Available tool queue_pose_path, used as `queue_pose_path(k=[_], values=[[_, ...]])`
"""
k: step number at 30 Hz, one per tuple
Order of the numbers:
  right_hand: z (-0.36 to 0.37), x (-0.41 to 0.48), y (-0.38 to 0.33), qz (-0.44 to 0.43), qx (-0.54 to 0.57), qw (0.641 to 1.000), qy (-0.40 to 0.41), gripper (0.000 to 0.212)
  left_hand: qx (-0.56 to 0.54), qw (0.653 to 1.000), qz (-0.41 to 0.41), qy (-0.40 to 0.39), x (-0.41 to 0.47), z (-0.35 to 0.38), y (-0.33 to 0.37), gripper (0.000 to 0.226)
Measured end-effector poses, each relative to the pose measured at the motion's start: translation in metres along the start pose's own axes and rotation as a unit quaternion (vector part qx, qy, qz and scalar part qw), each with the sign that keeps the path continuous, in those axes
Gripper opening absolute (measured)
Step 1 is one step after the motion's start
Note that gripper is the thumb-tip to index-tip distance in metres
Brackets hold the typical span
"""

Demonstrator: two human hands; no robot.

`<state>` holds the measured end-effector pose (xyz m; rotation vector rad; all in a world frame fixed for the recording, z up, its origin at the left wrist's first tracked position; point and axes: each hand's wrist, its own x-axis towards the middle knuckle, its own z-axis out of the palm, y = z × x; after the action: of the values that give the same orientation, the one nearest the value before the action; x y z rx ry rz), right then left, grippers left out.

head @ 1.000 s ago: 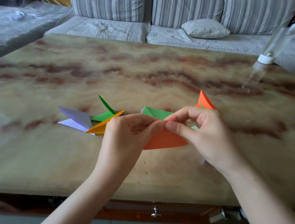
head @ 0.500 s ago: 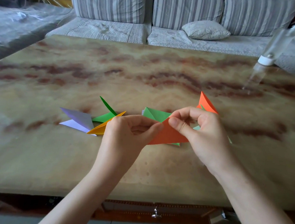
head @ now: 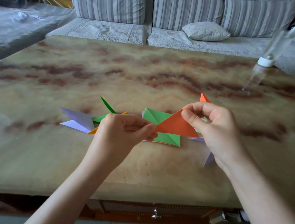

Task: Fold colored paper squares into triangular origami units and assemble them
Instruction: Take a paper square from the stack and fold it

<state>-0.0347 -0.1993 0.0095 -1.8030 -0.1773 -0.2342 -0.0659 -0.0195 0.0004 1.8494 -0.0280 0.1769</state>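
Above table [head: 138,168] | orange triangle [head: 175,126] lies crosswise, apex up | left hand [head: 121,134], right hand [head: 218,134] pinch corners

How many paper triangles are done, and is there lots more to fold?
Done: a purple unit, a green unit and a yellow unit lie folded at the left. In hand: the left hand and right hand pinch an orange triangle by its corners. Left: the green square stack beneath is only creased, and the units look not yet joined.

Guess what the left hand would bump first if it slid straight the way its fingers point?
Probably the right hand, gripping the far side of the orange triangle the left hand pinches; depth is unclear.
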Motion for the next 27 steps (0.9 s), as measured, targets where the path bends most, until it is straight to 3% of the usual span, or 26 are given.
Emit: queue_pose_path(k=[5,10,16,21,24,27], values=[[0.002,0.000,0.002,-0.002,-0.017,1.000,-0.004,0.019,0.035,0.999,0.013,-0.015,0.000,-0.003,-0.003,0.007],[-0.022,0.013,0.002,-0.012,0.038,0.998,0.056,0.014,0.072,0.995,0.038,0.048,0.004,-0.021,-0.010,0.013],[0.001,0.000,0.003,-0.015,-0.008,0.999,-0.033,0.014,0.058,0.992,0.092,0.057,0.000,-0.002,-0.002,0.003],[0.019,-0.011,0.001,-0.056,-0.031,0.995,-0.080,0.007,0.020,0.995,0.094,0.035,0.002,0.007,0.003,0.016],[0.022,-0.013,0.001,-0.058,-0.030,0.995,-0.078,0.008,0.012,0.995,0.087,0.044,0.004,0.010,0.000,0.002],[0.020,-0.014,0.000,-0.054,-0.026,0.995,-0.075,0.006,-0.003,0.995,0.087,0.055,0.003,0.012,-0.001,0.007]])
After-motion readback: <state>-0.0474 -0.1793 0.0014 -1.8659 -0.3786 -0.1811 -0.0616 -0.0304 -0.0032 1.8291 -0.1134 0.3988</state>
